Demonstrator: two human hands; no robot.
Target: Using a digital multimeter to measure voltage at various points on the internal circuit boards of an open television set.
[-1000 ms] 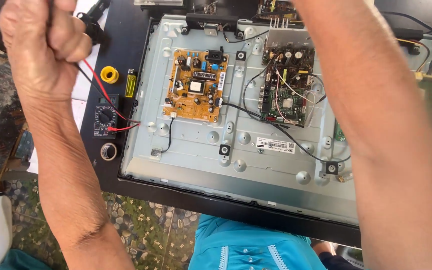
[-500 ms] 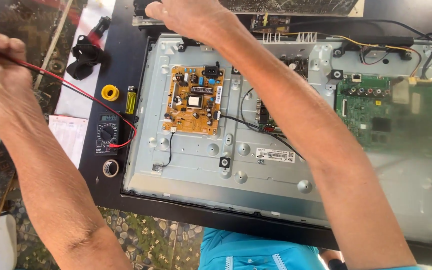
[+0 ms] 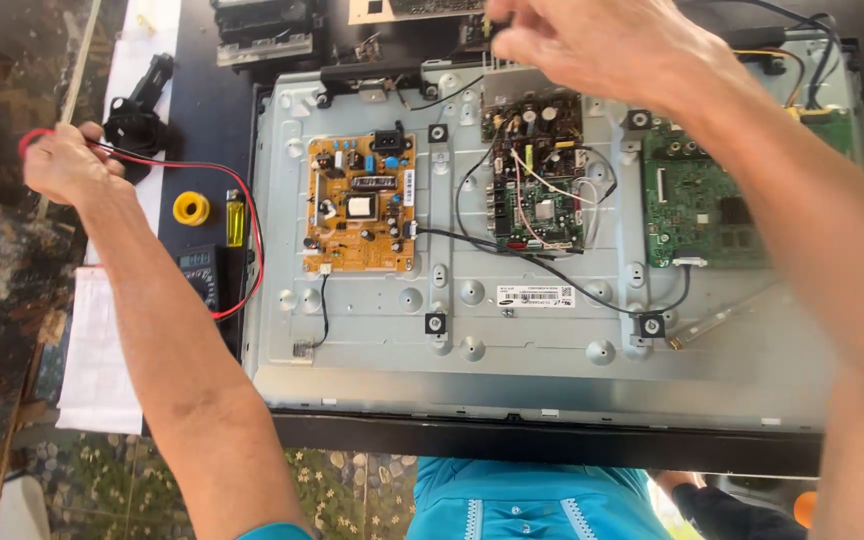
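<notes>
**Open flat-panel chassis, 2 hands over the bench**

Dark bench top carries a flat-panel set lying face down, rear cover off, grey sheet-metal back plate exposed inside a black frame.

Left hand sits off the plate's left edge, over the bench. Fingers curled tight into a fist, pinching the thin red and black test leads. Leads loop right and down, ending at the small dark digital multimeter just beside the plate's left edge.

Right hand is at the top edge of the plate, above the small green board with capacitors and white wires. Fingers bunched together at the tips; image is blurred there, so cannot tell if they pinch anything.

On the plate:
- tan power supply board, left of centre
- green main board, right side, partly under the right forearm
- black cable running from the tan board across to the right
- white sticker label below the middle board

Left of the plate: yellow round spool, yellow lighter-shaped item just beside it, black plastic part near the left hand, white paper sheet under the left forearm.

Bottom edge: teal shirt of the person.
</notes>
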